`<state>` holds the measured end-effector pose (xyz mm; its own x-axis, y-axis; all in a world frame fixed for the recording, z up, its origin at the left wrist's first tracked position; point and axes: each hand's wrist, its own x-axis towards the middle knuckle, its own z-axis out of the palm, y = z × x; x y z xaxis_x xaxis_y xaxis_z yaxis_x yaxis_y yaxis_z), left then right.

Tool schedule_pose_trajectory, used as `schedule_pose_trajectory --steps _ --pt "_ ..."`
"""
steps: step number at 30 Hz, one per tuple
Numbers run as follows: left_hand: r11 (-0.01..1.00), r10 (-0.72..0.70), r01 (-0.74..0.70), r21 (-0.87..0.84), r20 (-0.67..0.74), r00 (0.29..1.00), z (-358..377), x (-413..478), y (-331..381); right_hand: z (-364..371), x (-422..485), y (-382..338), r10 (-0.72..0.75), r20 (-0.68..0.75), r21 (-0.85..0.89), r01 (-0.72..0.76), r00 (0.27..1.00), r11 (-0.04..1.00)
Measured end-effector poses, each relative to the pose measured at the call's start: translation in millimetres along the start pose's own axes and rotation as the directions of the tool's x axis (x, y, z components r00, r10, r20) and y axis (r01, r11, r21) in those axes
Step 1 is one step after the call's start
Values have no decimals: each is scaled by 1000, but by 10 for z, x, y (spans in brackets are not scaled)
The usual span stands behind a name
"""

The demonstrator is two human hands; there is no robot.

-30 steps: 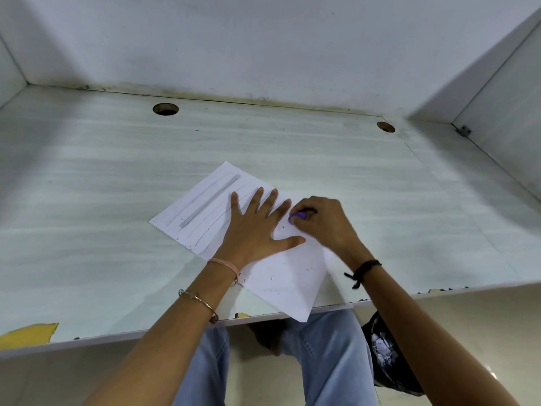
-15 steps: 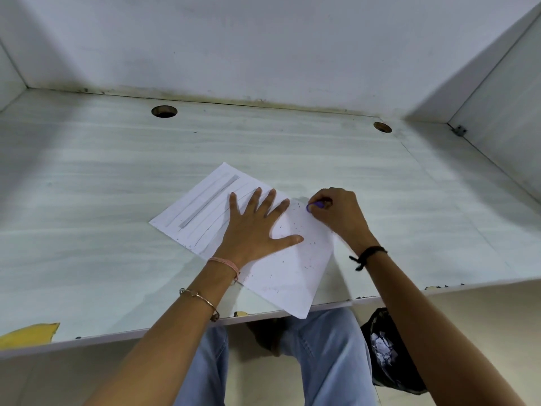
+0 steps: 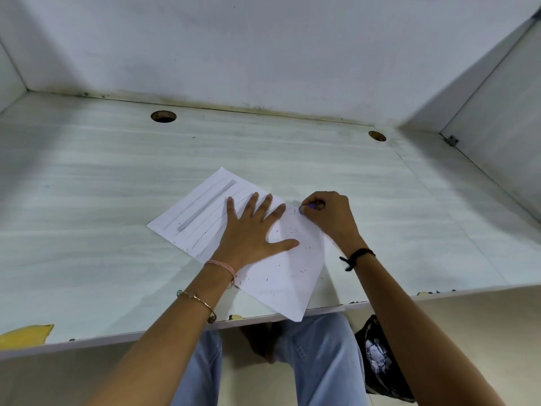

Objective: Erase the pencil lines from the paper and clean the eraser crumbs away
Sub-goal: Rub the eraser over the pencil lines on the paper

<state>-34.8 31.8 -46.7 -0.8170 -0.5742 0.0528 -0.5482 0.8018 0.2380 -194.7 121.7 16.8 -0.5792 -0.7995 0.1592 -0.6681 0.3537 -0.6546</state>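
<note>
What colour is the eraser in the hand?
Purple. The eraser peeks out of the right hand in the head view.

head view: single wide-angle camera worn on the person's head | faces forward and down | close above desk (image 3: pixel 87 200) near edge | forearms enter from bottom | back wall (image 3: pixel 263 48) fills the top

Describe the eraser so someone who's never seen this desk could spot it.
Find the white paper lying on the pale desk. At its far right edge, the right hand pinches the eraser, a small purple nub and the only purple thing here.
</note>
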Motion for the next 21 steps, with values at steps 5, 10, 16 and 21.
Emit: schedule_pose_trajectory --steps 5,10,16,21 --pt "1000 2 -2 19 1 1000 13 1 -6 92 -159 -10 -91 121 -28 95 988 995" --pt "1000 3 -2 1 -11 1000 3 -10 -5 -45 111 112 33 -12 -30 -34 999 999" --pt "1000 -4 3 5 4 1000 1 -12 6 99 -190 35 -89 102 -41 93 991 995" --pt "1000 11 -11 8 -7 1000 -12 -14 0 -69 10 139 15 -17 -62 -16 1000 998"
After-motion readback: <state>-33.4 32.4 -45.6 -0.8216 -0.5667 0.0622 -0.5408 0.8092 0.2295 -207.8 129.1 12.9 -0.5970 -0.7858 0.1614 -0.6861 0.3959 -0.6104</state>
